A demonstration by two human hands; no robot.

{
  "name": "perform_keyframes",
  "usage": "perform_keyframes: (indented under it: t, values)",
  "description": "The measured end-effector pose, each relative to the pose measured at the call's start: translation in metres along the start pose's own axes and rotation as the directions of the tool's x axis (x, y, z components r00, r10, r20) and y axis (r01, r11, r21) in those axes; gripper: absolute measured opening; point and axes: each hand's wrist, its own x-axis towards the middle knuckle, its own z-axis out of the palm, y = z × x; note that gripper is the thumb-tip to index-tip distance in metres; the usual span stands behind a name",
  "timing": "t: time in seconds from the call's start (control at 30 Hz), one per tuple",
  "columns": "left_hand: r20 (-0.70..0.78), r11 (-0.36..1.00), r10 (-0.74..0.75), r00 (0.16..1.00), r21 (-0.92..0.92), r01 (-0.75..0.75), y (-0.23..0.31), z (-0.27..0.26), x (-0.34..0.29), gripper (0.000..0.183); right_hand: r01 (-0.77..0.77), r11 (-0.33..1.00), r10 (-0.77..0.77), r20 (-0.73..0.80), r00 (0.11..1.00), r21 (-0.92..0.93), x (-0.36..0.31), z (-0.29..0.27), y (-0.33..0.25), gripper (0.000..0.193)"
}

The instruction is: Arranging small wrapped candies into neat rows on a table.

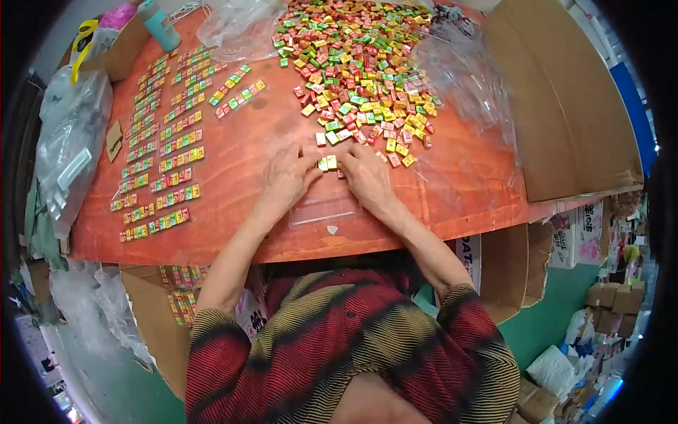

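A short row of small candy-sized boxes, yellow and green, lies on the red-orange table between my two hands. My left hand is closed with its fingertips against the row's left end. From the other side, my right hand is curled, its thumb and fingers at the right end of the row; part of a box is hidden under it. Just beyond my fingers begins a big loose heap of the same boxes in red, yellow, green and pink. Nearer me lies a flat clear plastic tray.
Lined-up rows of boxes cover the table's left side. Clear plastic bags flank the heap, and a large cardboard box stands at the right. A teal bottle is at the back left. Below the table's edge, an open carton holds more rows.
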Motion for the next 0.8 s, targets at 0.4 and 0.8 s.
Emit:
perform_keyframes:
  t: [0.4, 0.8]
  values:
    - [0.03, 0.999, 0.036, 0.999, -0.001, -0.036, -0.004, -0.004, 0.001, 0.032, 0.002, 1.0, 0.006, 0.296, 0.955, -0.029, 0.002, -0.027, -0.006, 0.037]
    - [-0.036, 0.996, 0.075, 0.997, -0.037, -0.076, 0.0, -0.015, -0.003, 0.046, -0.075, 0.989, 0.033, 0.301, 0.953, 0.129, 0.004, -0.048, 0.004, 0.038]
